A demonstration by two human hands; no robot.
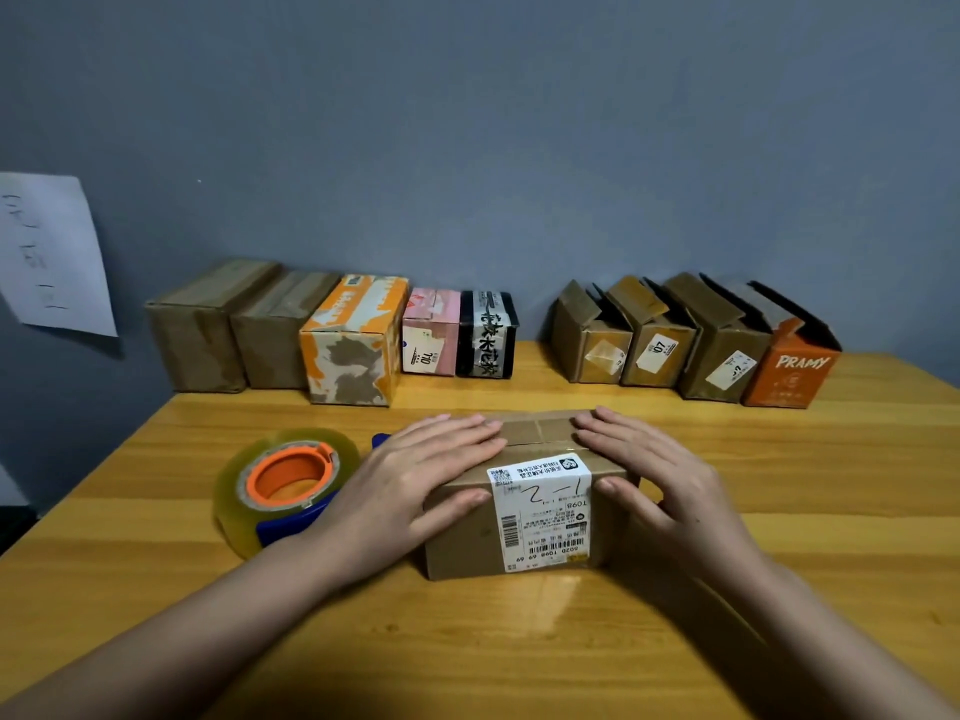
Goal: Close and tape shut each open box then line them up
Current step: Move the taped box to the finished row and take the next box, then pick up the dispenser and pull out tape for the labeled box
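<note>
Cardboard box (530, 491) sits centre-table, flaps down, white shipping label facing the person. Left hand (415, 475) and right hand (660, 475) lie flat on top, fingers straight, pressing the flaps; nothing is gripped. Tape roll (285, 480) lies at 9 o'clock, just beside the left hand. Closed boxes (332, 335) line up at 11 o'clock; open boxes (696, 340) wait at 1 o'clock. Step: closing, seam probably untaped. Next move calls for one hand holding flaps, the other fetching tape.
</note>
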